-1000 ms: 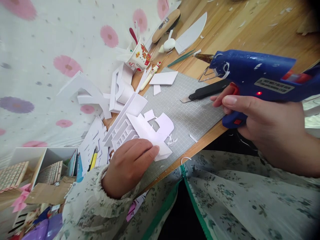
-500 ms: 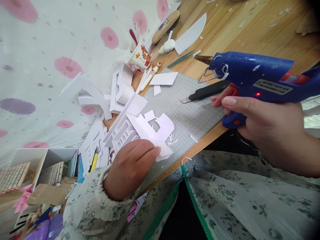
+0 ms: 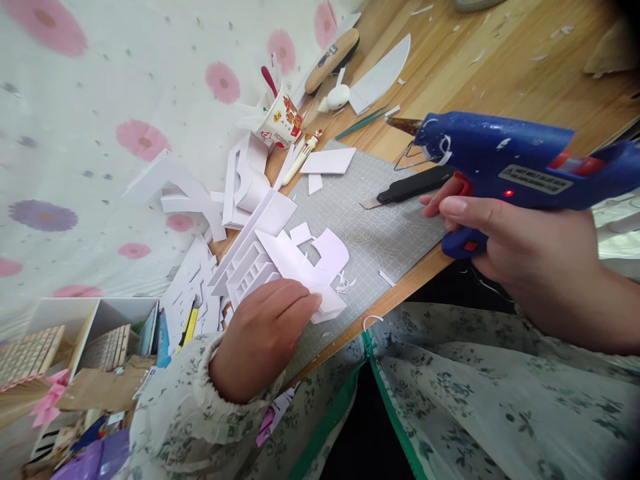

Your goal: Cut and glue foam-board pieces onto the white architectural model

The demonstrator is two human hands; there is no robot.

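My right hand [image 3: 520,250] is wrapped round the handle of a blue hot glue gun [image 3: 500,157], a finger at its red trigger. A small red light glows on the gun, and its nozzle points left above the table. My left hand [image 3: 267,333] is closed on a white foam board model [image 3: 295,263] with a curved cut-out piece and small compartments. The fingertips' exact grip is partly hidden. Between the hands, a black utility knife [image 3: 413,187] with its blade out lies on a grey cutting mat [image 3: 345,200].
A paper cup [image 3: 280,120] of tools, a cream pen [image 3: 303,159] and green tweezers [image 3: 361,123] stand or lie at the back. White board parts [image 3: 245,167] lean at left, near a yellow cutter [image 3: 189,323]. The wooden table edge [image 3: 400,290] runs close to my body.
The glue gun and my right hand have shifted slightly left and down in view. My left hand keeps its hold on the model.
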